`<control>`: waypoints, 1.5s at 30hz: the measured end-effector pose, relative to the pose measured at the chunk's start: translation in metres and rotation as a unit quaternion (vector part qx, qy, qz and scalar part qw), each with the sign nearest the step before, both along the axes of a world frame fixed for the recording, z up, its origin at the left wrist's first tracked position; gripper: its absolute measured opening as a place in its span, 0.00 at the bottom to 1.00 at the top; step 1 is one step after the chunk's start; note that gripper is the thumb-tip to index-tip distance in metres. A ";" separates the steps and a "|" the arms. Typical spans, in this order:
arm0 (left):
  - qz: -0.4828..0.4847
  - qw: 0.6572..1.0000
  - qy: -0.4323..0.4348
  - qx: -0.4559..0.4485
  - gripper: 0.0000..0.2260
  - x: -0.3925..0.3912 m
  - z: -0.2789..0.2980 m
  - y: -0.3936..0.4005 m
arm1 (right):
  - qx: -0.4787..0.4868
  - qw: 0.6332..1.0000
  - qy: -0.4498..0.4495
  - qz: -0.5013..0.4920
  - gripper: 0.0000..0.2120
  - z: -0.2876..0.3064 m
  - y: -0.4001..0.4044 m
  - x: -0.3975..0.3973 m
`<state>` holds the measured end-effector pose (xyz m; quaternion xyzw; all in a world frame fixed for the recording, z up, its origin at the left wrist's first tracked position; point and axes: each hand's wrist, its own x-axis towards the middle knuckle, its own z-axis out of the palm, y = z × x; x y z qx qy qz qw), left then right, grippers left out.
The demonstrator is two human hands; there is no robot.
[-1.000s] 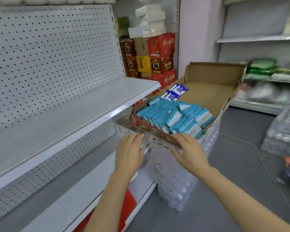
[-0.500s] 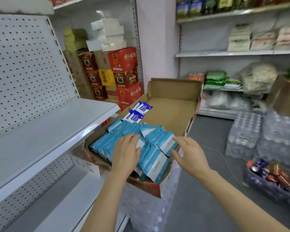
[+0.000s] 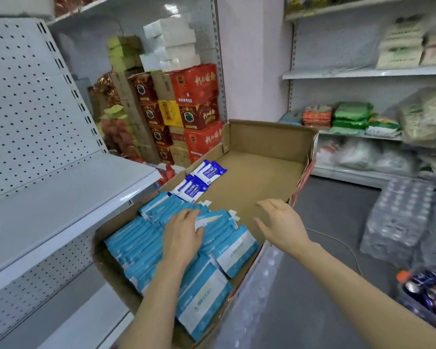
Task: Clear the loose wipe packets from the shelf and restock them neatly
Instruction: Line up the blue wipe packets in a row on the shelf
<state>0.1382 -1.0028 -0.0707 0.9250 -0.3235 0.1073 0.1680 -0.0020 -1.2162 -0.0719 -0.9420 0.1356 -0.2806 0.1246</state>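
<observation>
Right, the white shelf stands bare, and beside it the cardboard box holds the blue wipe packets, heaped at its near end. The left hand lies flat on the heap, fingers loosely spread, pinching nothing. The right hand hovers open above the box floor. Those packets look light, soft and slick; better gathered as a squeezed stack, by the sides.

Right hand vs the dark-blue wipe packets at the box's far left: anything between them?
Head view: only bare cardboard box floor lies between the right hand and the dark-blue wipe packets; its open fingers hold nothing.
</observation>
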 end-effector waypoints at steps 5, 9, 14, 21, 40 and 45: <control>0.072 0.997 0.022 0.022 0.23 0.014 -0.005 -0.039 | -0.022 0.998 0.024 0.058 0.17 0.001 -0.051 0.036; 0.122 0.991 0.046 0.037 0.23 0.030 -0.014 -0.051 | -0.010 0.994 0.047 0.094 0.19 0.001 -0.078 0.065; 0.164 0.983 0.064 0.059 0.22 0.074 -0.027 -0.071 | 0.004 0.991 0.046 0.127 0.18 -0.009 -0.105 0.113; 0.198 0.968 0.121 0.096 0.19 0.161 -0.034 -0.107 | -0.004 0.983 0.102 0.156 0.20 -0.021 -0.139 0.179; 0.303 0.931 0.122 0.162 0.18 0.246 -0.056 -0.148 | 0.077 0.951 0.179 0.240 0.24 -0.067 -0.202 0.361; 0.343 0.895 0.212 -0.191 0.13 0.229 -0.045 -0.149 | 0.154 0.937 0.234 0.208 0.39 -0.075 -0.205 0.415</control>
